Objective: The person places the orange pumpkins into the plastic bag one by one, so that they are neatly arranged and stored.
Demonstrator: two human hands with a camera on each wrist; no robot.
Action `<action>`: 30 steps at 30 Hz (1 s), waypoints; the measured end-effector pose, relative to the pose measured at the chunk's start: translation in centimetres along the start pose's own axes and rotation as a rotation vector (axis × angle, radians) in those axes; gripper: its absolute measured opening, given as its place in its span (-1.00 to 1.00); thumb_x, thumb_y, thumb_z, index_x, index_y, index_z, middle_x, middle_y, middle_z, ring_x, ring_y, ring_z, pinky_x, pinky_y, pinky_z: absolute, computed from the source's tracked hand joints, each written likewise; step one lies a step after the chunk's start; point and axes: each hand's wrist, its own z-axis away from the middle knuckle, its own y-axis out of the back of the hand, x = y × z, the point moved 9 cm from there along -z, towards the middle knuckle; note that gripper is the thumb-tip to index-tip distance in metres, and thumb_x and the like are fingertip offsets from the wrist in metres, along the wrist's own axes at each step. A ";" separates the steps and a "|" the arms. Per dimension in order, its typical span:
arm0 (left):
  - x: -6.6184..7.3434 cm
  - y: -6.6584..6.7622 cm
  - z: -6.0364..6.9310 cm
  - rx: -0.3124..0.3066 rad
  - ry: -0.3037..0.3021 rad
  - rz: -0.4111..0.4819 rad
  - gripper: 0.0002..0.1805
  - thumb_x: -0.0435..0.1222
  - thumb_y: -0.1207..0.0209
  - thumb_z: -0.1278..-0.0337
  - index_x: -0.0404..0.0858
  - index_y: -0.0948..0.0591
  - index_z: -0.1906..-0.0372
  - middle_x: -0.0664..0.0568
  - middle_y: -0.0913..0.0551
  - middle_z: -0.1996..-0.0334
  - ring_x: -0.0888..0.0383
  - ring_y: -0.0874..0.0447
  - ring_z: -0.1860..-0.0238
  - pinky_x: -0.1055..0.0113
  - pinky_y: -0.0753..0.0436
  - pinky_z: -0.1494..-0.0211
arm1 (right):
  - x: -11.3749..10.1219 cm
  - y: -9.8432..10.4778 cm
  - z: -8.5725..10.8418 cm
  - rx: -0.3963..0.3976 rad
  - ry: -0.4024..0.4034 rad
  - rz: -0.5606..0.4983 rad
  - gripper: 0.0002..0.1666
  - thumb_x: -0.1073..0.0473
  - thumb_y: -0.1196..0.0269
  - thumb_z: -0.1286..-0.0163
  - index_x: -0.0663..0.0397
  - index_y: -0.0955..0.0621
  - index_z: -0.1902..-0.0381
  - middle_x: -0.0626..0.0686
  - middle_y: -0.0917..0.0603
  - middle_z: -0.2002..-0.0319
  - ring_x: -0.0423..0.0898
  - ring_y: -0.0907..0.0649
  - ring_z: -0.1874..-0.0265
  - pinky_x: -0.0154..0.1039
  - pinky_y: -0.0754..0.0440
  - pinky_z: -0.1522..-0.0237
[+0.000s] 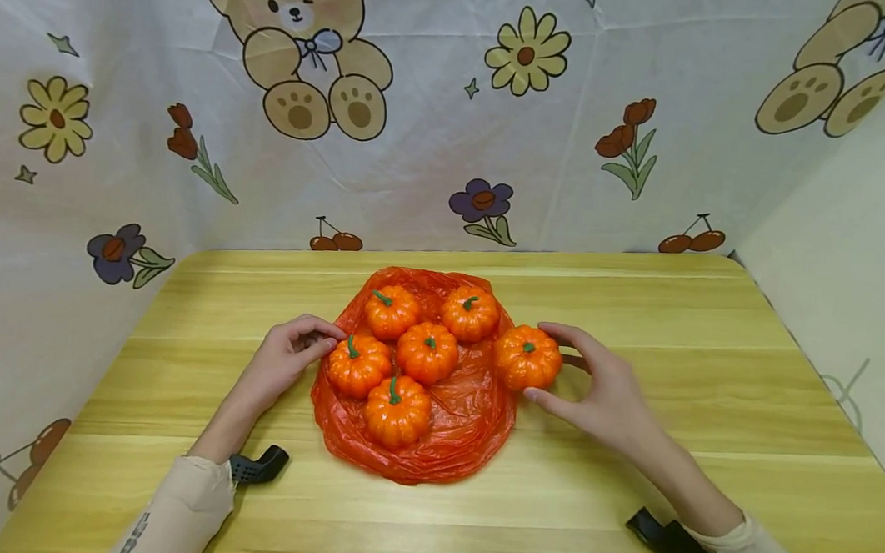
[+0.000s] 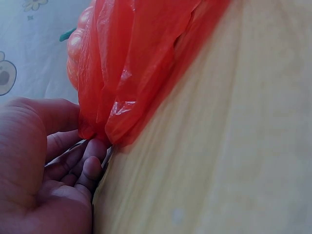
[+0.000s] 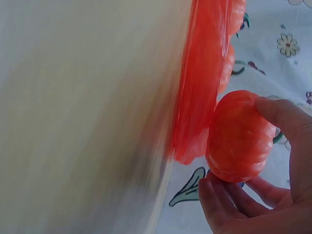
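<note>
A red plastic bag [image 1: 473,416] is spread on the table with several small orange toy pumpkins [image 1: 428,353] in it, each with a green stem. At the bag's right rim my right hand [image 1: 611,396] grips another pumpkin [image 1: 530,360] between thumb and fingers. The right wrist view shows this pumpkin [image 3: 240,137] raised off the table beside the bag's wall [image 3: 201,92]. My left hand [image 1: 288,359] pinches the bag's left edge, next to the leftmost pumpkin [image 1: 360,367]. Crumpled film [image 2: 129,73] hides part of the left fingertips in the left wrist view.
The wooden table [image 1: 708,366] reaches back to a white cloth [image 1: 417,183] printed with bears and flowers. A pale wall [image 1: 841,272] stands along the right side. Black wrist devices [image 1: 261,465] sit at both sleeves.
</note>
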 end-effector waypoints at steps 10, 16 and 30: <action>-0.5 0.3 0.5 0.012 0.019 -0.010 -0.80 -0.22 -0.26 -0.51 -0.22 -0.77 -0.02 -0.12 -0.71 0.01 0.15 -0.61 0.07 0.48 -0.59 0.04 | -2.6 -3.2 -0.1 -0.083 0.072 -0.028 -0.06 0.14 -0.69 -0.07 0.06 -0.53 -0.39 0.02 -0.68 -0.26 0.01 -0.67 -0.25 0.01 -0.72 -0.16; -0.5 0.3 0.5 0.015 0.020 -0.006 -0.81 -0.22 -0.26 -0.51 -0.20 -0.77 -0.01 -0.11 -0.70 0.03 0.14 -0.61 0.08 0.48 -0.60 0.04 | -3.5 -4.5 -0.2 -0.136 0.075 -0.017 -0.06 0.11 -0.67 -0.10 0.08 -0.52 -0.40 0.02 -0.66 -0.28 0.00 -0.69 -0.21 0.06 -0.70 -0.19; -0.2 0.0 0.0 0.011 0.025 -0.034 -0.80 -0.20 -0.26 -0.50 -0.17 -0.77 -0.02 -0.07 -0.71 -0.01 0.12 -0.58 0.07 0.47 -0.57 0.04 | -3.2 -6.0 -0.3 -0.238 0.034 0.083 -0.06 -0.03 -0.64 -0.16 0.03 -0.48 -0.43 -0.01 -0.65 -0.30 0.04 -0.66 -0.27 0.13 -0.60 -0.31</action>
